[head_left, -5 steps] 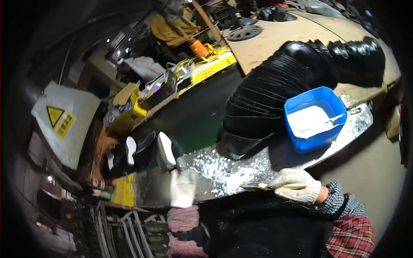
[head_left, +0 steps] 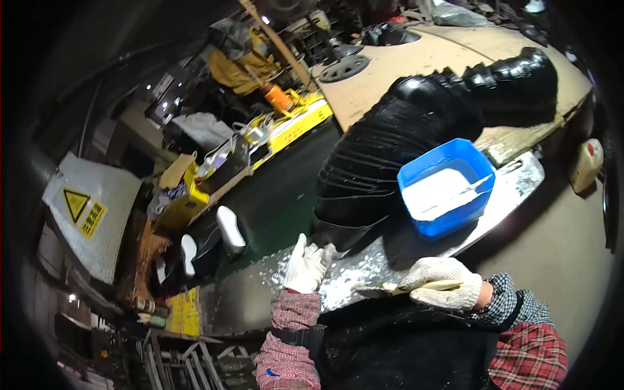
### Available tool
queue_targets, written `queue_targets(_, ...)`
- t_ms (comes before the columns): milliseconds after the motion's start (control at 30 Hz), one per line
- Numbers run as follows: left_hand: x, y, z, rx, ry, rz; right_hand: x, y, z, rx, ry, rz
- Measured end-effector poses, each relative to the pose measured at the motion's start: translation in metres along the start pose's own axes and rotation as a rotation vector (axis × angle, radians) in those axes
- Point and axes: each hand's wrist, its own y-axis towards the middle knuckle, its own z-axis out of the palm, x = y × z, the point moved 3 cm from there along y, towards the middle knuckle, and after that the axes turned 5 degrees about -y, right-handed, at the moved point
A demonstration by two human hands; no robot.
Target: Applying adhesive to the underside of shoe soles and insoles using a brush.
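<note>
My left hand (head_left: 305, 265), in a white knit glove, is open with the thumb raised. Its fingers are at the near end of a long row of nested, glossy black pieces (head_left: 383, 153); whether they touch is hard to tell. My right hand (head_left: 445, 283), gloved too, is closed around the pale handle of a brush (head_left: 391, 287). The brush's dark tip points left, over white smears on the metal ledge (head_left: 250, 299). Beyond my right hand stands a blue tub (head_left: 442, 224) of white paste, with a stick lying across it.
Black shoes with white undersides (head_left: 231, 231) lie on the dark green belt (head_left: 276, 175) at left. A grey metal cover (head_left: 97, 214) with a warning sign stands farther left. A tan board (head_left: 403, 71) spans the back. At right stands a pale jug (head_left: 587, 166).
My left hand has moved right, from beside the shoes to the near end of the black row. My right hand keeps its hold on the brush. The whole view has shifted slightly.
</note>
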Motion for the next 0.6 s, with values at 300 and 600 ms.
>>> queue_targets(300, -0.02, -0.06, 0.051, -0.123, 0.002, 0.303, 0.033, -0.006, -0.082, -0.485, -0.255, -0.058)
queue_targets(600, -0.087, -0.19, -0.204, 0.515, 0.143, 0.612, 0.003, 0.036, -0.136, -0.317, -1.017, 0.472)
